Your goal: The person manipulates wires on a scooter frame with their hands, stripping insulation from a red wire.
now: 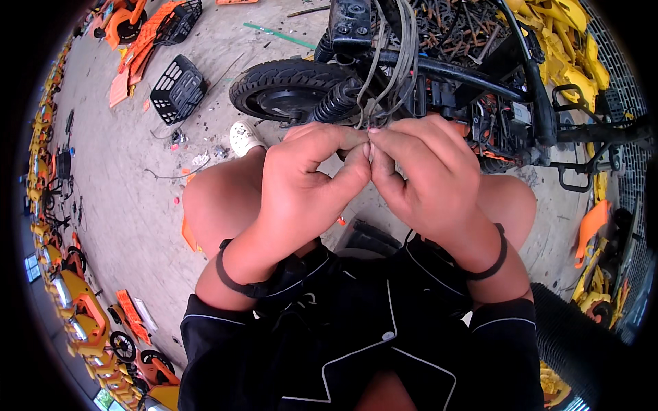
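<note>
My left hand [312, 171] and my right hand [428, 171] meet in front of me, fingertips pinched together and almost touching. Grey cables [404, 61] hang in loops from a black vehicle frame [452, 70] and run down to my fingertips. Both hands pinch a thin wire [371, 129] there, with a tiny reddish bit showing; the fingers hide most of it. Just beyond my hands lies the frame's black-tyred wheel [291, 89], next to a coil-spring shock absorber [336, 99].
A black plastic basket [178, 89] and orange panels [137, 61] lie on the concrete floor at the far left. Yellow body panels [565, 48] are heaped at the far right, beside a pile of rusty metal parts [466, 31]. Yellow scooters [86, 308] line the left side.
</note>
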The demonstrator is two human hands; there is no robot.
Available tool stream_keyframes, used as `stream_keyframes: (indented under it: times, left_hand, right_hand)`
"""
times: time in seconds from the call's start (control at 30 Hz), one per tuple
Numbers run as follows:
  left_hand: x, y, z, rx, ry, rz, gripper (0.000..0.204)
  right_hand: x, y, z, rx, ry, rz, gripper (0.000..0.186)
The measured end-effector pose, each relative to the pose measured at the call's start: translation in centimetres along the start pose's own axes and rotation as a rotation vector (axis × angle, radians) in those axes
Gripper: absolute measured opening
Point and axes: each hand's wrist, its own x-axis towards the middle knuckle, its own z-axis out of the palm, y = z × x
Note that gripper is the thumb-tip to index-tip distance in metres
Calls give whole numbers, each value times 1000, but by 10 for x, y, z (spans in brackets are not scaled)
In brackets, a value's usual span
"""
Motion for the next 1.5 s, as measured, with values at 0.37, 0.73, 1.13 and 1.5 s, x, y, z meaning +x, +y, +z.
stream_keyframes:
  times: [0.37, 0.73, 1.13, 1.5]
  left_hand:
    - [-1, 1, -1, -79, -46, -83, 14]
    - [-1, 0, 5, -11, 30, -43, 15]
    - [1, 2, 8, 282, 32, 173, 18]
    - [-6, 4, 11, -256, -42, -214, 18]
  right_hand:
    - [4, -1, -9, 608, -146, 667, 6]
    - [12, 0, -22, 475, -252, 517, 13]
    - [2, 4, -18, 36, -166, 135, 22]
    - [-2, 6, -11, -173, -84, -103, 31]
